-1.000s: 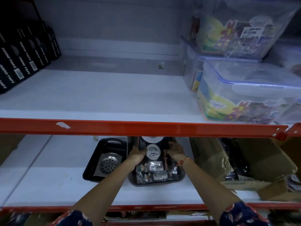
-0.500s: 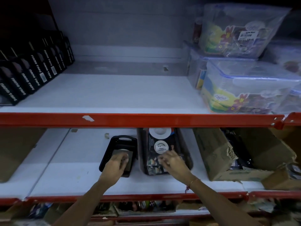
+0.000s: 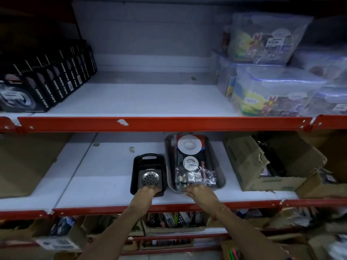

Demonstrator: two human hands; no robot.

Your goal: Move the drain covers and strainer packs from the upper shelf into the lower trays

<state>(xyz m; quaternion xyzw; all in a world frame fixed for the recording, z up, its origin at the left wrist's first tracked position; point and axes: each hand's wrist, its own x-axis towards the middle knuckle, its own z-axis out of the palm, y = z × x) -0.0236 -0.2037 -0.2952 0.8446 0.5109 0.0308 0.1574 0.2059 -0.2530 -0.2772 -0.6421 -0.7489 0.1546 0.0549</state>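
Both trays sit side by side on the lower shelf [image 3: 105,175]. Black tray [image 3: 148,174] at 9 o'clock of the grey tray [image 3: 194,164]. Left hand [image 3: 145,193] on the black tray's near rim, fingers curled over it, touching the drain cover [image 3: 150,178] inside. Right hand [image 3: 201,193] at the grey tray's near edge, fingers bent on the rim; can't tell if gripping. Strainer packs [image 3: 189,162] stacked in the grey tray. Upper shelf [image 3: 140,98] middle bare.
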